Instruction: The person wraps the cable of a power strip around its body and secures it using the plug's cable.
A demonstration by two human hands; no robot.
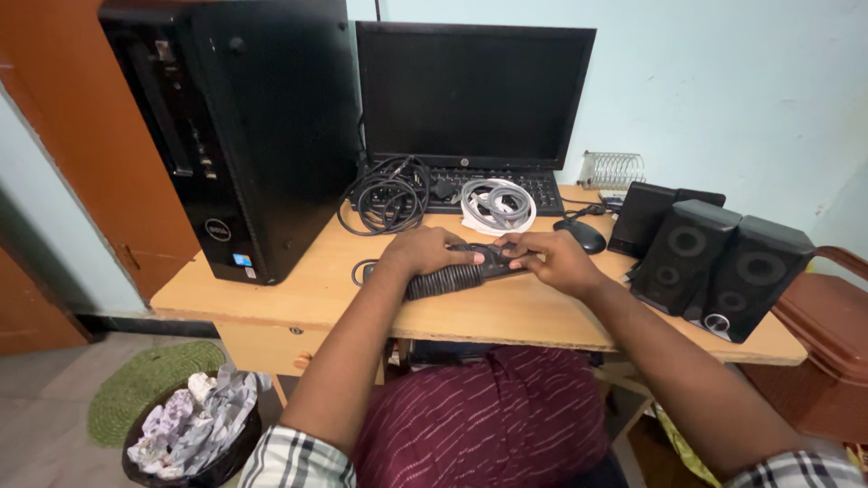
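Both your forearms reach forward from the bottom of the view and angle inward, so your hands meet near the middle. Your left hand (423,250) lies palm down, knuckles up, fingers curled forward and pointing right. Your right hand (553,260) mirrors it, palm down, its fingers bent and pointing left, fingertips close to those of the left hand, perhaps touching, though the view is too tight to tell. Both wrists are fairly straight and low. Checked shirt sleeves cover your upper arms.
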